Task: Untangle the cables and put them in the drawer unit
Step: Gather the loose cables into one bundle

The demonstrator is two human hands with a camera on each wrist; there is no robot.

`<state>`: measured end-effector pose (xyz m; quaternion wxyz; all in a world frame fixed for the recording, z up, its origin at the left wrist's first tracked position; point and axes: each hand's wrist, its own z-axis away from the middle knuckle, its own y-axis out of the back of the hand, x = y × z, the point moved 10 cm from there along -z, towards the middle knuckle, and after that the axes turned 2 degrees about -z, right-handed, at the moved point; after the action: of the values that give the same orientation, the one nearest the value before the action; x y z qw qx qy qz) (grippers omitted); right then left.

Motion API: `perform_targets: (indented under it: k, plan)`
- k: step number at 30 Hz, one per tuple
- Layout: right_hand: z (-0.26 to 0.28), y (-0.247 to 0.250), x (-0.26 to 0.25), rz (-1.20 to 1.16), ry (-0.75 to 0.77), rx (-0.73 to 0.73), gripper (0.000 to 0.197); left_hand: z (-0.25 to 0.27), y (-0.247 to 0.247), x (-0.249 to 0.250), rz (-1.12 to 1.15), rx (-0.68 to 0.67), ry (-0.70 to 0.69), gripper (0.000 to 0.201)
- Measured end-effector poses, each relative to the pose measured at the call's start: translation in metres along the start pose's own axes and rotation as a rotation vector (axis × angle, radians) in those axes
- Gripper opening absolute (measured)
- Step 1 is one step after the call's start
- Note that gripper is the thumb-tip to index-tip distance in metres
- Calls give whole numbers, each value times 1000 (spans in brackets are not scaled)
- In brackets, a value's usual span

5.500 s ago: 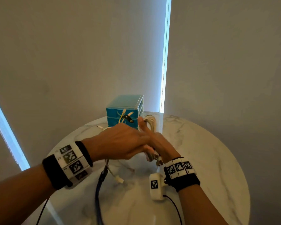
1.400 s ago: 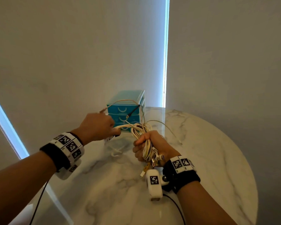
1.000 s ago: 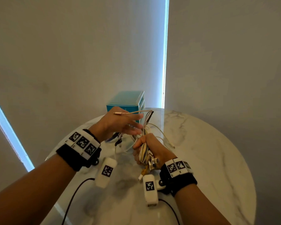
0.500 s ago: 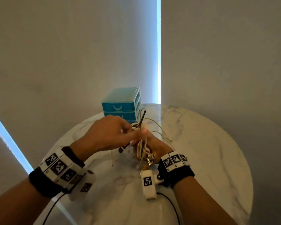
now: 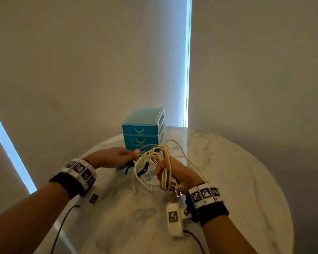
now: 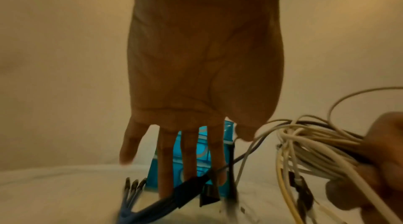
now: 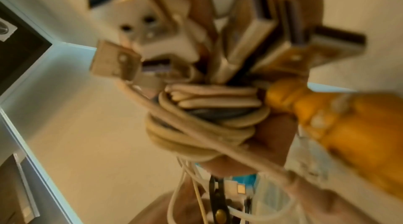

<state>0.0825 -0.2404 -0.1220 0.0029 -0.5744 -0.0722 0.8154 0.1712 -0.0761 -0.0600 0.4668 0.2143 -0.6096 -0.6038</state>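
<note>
Above a round marble worktop [image 5: 228, 180], the right hand [image 5: 174, 173] clenches a tangled bundle of cream cables [image 5: 154, 158]; the left hand [image 5: 114, 156], fingers extended, touches a strand before the closed teal plastic drawer unit [image 5: 143, 129].

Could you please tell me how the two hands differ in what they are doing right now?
The right hand is curled round the cable bundle, while the left hand has straight, spread fingers and holds nothing. The left hand reaches toward the drawer unit; the right stays nearer. Both are above the table.
</note>
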Motion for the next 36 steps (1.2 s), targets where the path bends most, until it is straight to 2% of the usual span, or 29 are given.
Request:
perform_targets:
  k: [1,3,4,5,6,7,9,11,12,14,15,17,18,20,22,23,24,25,26,27,28,29,30,31,32,33,34,35,36]
  plan:
    - [0,5,-1,8,5,18,29,1,2,-11,-38,46,16,70]
    - [-1,13,-2,12,23,50,30,7,22,-20,-137,257,60,43]
    - [-2,16,-2,9,27,62,27,14,36,-15,-168,415,42,46]
    - [-2,18,-1,2,26,73,25,29,50,4,-172,574,-44,48]
    - [-4,20,1,-5,23,84,24,47,60,30,-163,711,-185,41]
    - [-4,20,0,8,22,89,22,66,64,63,-162,779,-341,29]
    - [-7,15,-4,82,47,90,20,79,48,111,-202,663,-487,14]
    - [-9,8,-14,176,141,89,16,73,23,137,-207,471,-462,28]
    - [-9,-1,-17,158,189,42,16,70,16,145,-161,421,-458,38]
    - [-7,-12,-15,126,183,-25,36,58,19,150,125,376,-459,54]
    - [-6,-9,-12,162,142,11,34,48,27,143,312,385,-438,60]
    - [-3,-1,-1,185,21,56,12,30,47,112,641,436,-289,55]
    - [-4,1,6,179,-31,45,8,23,54,90,741,455,-174,44]
    - [0,0,8,168,-63,19,9,17,53,54,772,439,12,25]
    - [1,-3,4,163,-48,18,11,22,50,35,662,449,78,25]
    - [2,-1,0,167,-48,31,11,30,54,34,543,527,58,20]
    - [1,-1,-1,166,-42,26,10,43,62,41,404,637,-21,14]
    - [3,1,-1,170,-32,8,8,57,67,59,289,721,-160,16]
    - [4,-5,-1,182,-17,-13,7,68,65,85,189,730,-337,28]
    - [9,-13,-5,242,-8,-6,6,75,53,112,85,649,-497,42]
    - [10,-26,-10,388,-52,31,15,79,36,137,-50,518,-605,56]
    - [10,-33,-3,663,-166,50,43,78,16,156,-234,380,-674,69]
    - [14,-51,-12,690,-102,-30,78,75,-5,166,-442,254,-705,83]
    - [15,-60,-23,772,-166,95,103,68,-20,168,-622,152,-714,96]
    - [12,-65,-22,710,-212,141,115,61,-28,165,-752,93,-712,106]
    - [3,-70,-13,654,-184,73,117,54,-30,161,-832,82,-722,109]
    - [3,-67,-1,781,-137,40,108,49,-29,157,-888,92,-739,107]
    - [13,-50,-16,898,-119,209,82,45,-28,152,-936,102,-752,101]
    - [18,-52,-10,842,-86,72,51,43,-26,146,-982,101,-752,93]
